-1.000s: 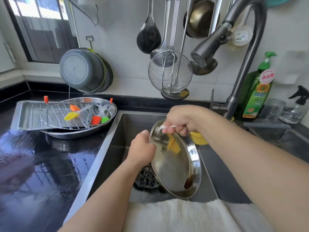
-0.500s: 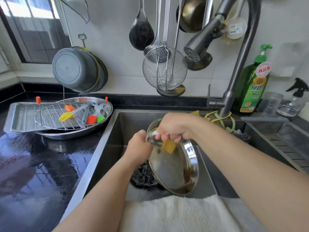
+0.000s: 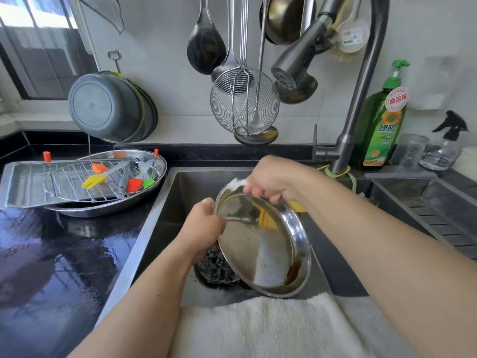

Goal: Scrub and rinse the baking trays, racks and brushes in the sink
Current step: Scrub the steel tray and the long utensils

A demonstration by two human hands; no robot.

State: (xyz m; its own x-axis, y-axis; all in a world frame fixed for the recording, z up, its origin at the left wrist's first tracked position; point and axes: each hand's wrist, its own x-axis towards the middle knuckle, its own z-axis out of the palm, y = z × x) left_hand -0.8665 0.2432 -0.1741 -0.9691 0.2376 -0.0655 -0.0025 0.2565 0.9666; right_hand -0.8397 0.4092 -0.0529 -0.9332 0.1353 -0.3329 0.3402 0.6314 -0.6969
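Here, over the sink [image 3: 165, 218]: round steel tray [image 3: 260, 244] held tilted, lower edge down toward the drain strainer [image 3: 215, 267], upper edge up at the hands. Left hand [image 3: 204, 228] curled round the tray's left rim, thumb on the near face, fingers hidden behind. Right hand [image 3: 271, 179] closed at the top rim, fingers curled on a white cloth or sponge [image 3: 236, 184] pressed against the edge; exact grasp partly hidden. Brown residue [image 3: 293, 273] pooled at the tray's lowest inner edge, far from both grips. Yellow shape showing in the tray face just below the right hand, probably a reflection; hard to tell. Yellow cup [image 3: 296, 206] just behind the right wrist.

Below both forearms, white towel [image 3: 258, 324] draped over the sink's front edge.

Well left of the left hand, on the wet black counter [image 3: 51, 267]: oval steel dish [image 3: 154, 161] carrying a rectangular baking tray [image 3: 20, 187], a wire rack [image 3: 69, 182] on top, silicone brushes lying across it — yellow brush [image 3: 94, 181], orange brush [image 3: 99, 167], red brush [image 3: 134, 185], green brush [image 3: 148, 183].

Above the right hand, faucet head [image 3: 296, 65], no water running. Wire skimmer [image 3: 244, 100] and ladles hanging on the wall behind. Right of the right arm, green soap bottle [image 3: 382, 125] and spray bottle [image 3: 446, 146].
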